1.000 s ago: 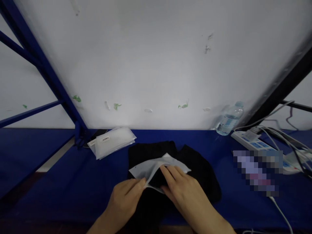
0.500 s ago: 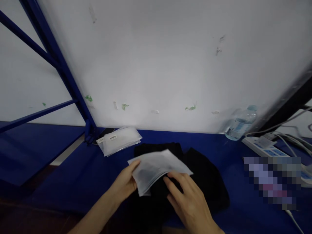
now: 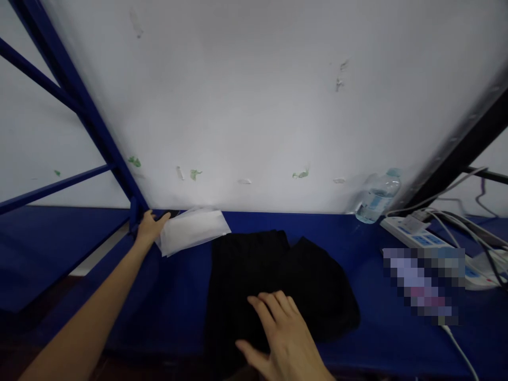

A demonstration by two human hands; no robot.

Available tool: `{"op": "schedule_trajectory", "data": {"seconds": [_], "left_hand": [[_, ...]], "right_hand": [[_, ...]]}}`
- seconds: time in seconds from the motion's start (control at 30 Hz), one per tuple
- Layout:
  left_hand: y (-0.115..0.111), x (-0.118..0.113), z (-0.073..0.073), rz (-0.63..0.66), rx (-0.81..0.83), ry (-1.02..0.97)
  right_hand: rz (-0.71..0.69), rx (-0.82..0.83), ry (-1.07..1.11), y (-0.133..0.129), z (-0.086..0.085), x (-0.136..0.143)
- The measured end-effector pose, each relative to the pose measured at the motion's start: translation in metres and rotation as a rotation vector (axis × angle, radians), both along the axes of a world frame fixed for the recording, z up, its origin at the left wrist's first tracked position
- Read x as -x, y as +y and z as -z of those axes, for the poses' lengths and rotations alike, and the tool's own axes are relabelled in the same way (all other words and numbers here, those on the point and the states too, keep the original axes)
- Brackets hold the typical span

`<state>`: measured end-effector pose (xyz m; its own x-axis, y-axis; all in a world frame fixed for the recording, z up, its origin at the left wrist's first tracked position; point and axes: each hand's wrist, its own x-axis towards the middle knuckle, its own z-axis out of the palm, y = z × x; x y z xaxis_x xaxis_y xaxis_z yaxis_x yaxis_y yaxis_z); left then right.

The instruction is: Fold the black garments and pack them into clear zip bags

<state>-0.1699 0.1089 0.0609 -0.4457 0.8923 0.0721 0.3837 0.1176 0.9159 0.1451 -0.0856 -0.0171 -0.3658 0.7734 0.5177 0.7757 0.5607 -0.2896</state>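
My left hand [image 3: 150,228] reaches to the back left, thumb and fingers spread, beside a partly hidden flat black object [image 3: 171,214]. Its fingertips are close to that object; whether they touch it I cannot tell. Just right of this hand lies a stack of white translucent plastic bags [image 3: 194,231]. My right hand [image 3: 283,333] is over a folded black cloth item [image 3: 246,264], open with its thumb apart and nothing visible in it. The cloth lies in the middle of the blue table, its lower part running into dark shadow.
A clear water bottle [image 3: 377,200] stands against the white wall [image 3: 254,106]. To its right are a white power strip [image 3: 420,235] with cables and a blurred-out device [image 3: 420,286]. A blue metal frame [image 3: 95,129] rises on the left above the blue table [image 3: 174,296].
My left hand has gone from the middle to the back left. The white bag it held is out of the hands, and the stack's labels no longer show. My right hand has moved slightly lower.
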Motion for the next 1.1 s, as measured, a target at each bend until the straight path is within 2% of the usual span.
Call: {"op": "schedule_trajectory", "data": {"seconds": [0.07,0.13,0.2,0.27,0.37,0.47,0.57,0.63,0.73,0.8,0.87,0.93,1.03,1.1], "left_hand": [[-0.018,-0.015,0.012,0.049,-0.072,0.151],[-0.044,-0.041,0.03,0.202,-0.098,0.216],[-0.073,-0.073,0.047,0.401,-0.081,0.264],[-0.1,-0.099,0.058,0.613,-0.02,0.372],[-0.123,-0.122,0.06,0.716,0.115,0.469],[-0.126,-0.127,0.055,0.746,0.179,0.497],[-0.122,-0.128,0.054,0.768,0.189,0.54],[-0.122,-0.129,0.055,0.774,0.187,0.523],[-0.123,-0.131,0.056,0.788,0.182,0.405],[-0.123,-0.129,0.054,0.786,0.163,0.345],[-0.121,-0.123,0.051,0.75,0.127,0.32],[-0.117,-0.114,0.05,0.68,0.089,0.325],[-0.109,-0.098,0.053,0.566,0.068,0.349],[-0.105,-0.09,0.059,0.55,0.081,0.344]], "right_hand": [[-0.012,0.038,0.033,0.0,-0.006,0.008],[-0.023,0.115,0.081,0.003,-0.009,0.016],[-0.015,0.199,0.219,0.008,-0.013,0.016],[0.037,0.262,0.427,0.016,-0.017,0.005],[0.207,0.281,0.684,0.032,-0.02,-0.03],[0.334,0.306,0.767,0.046,-0.014,-0.067],[0.394,0.261,0.68,0.054,-0.005,-0.087],[0.357,0.18,0.542,0.055,-0.002,-0.087],[0.217,0.129,0.315,0.055,-0.003,-0.074],[0.218,0.126,0.25,0.058,-0.005,-0.065],[0.279,0.134,0.294,0.063,-0.007,-0.064],[0.327,0.155,0.41,0.068,-0.01,-0.074],[0.464,0.187,0.574,0.071,-0.01,-0.109],[0.603,0.21,0.562,0.07,-0.008,-0.134]]}}
